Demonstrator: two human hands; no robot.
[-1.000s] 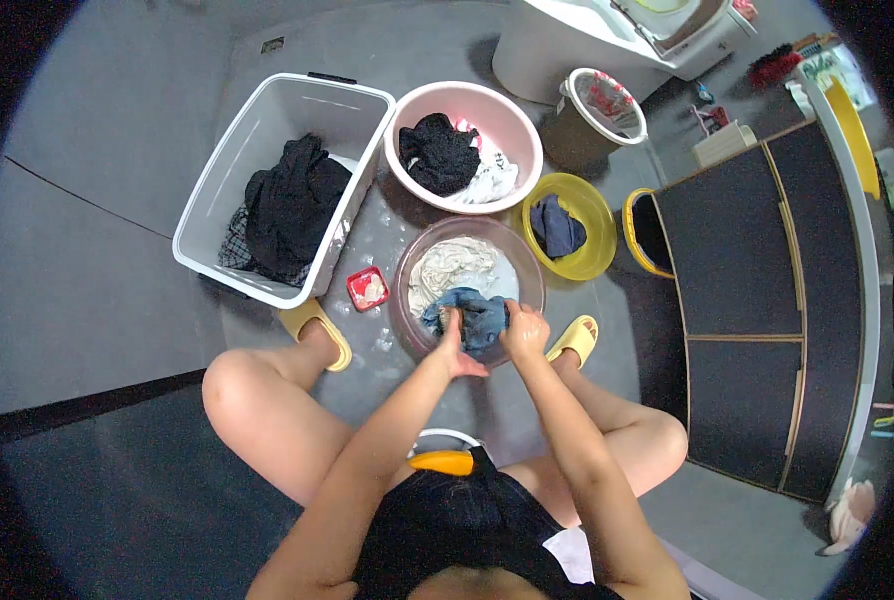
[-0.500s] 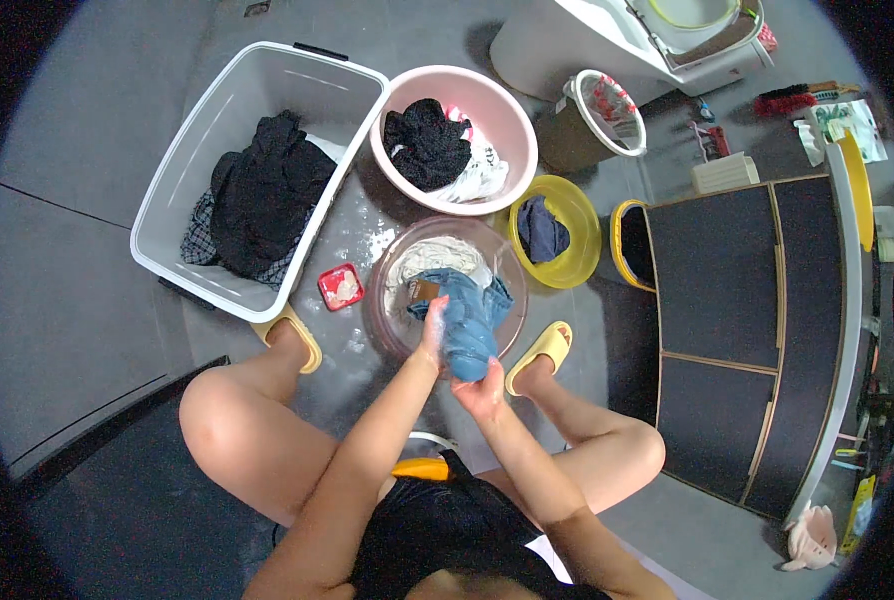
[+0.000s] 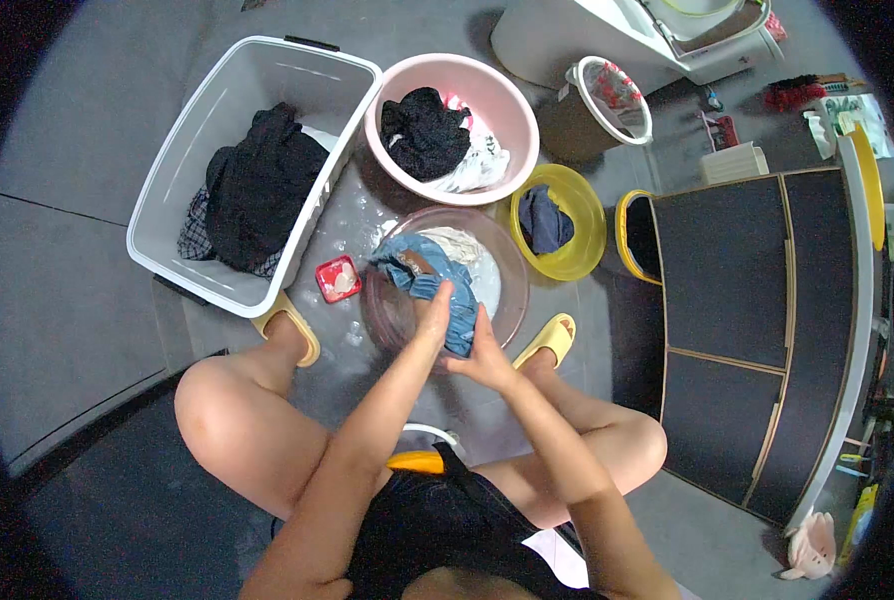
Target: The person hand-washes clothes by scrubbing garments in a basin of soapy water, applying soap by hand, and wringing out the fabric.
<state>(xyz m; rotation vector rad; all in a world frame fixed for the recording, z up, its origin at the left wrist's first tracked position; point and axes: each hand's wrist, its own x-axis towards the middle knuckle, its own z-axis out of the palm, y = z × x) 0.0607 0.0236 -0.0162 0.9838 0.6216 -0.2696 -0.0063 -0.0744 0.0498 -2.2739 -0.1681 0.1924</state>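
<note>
Both my hands hold a wet blue denim garment (image 3: 461, 322) over a clear pinkish basin (image 3: 379, 325). A brown patch shows on the denim, and part of the garment hangs over the basin's left rim. My left hand (image 3: 435, 312) is closed on its left side, thumb on top. My right hand (image 3: 485, 358) grips the near right end, fingers wrapped around from below. In the basin, beyond the denim, lie a whitish cloth (image 3: 455, 243) and cloudy water. Just left of the basin sits a red soap dish (image 3: 339, 279) with a pale piece of soap.
A grey bin (image 3: 157, 180) with dark clothes stands at the far left. Beside it are a pink basin (image 3: 519, 110) with black and white clothes and a yellow basin (image 3: 587, 245) with dark cloth. A trash can (image 3: 572, 125) and dark cabinet (image 3: 722, 270) stand right. The floor is wet.
The denim has swung left, its far end now over the basin's left rim, uncovering more of the whitish cloth and water. My right hand has moved slightly up and its grip has shifted.
</note>
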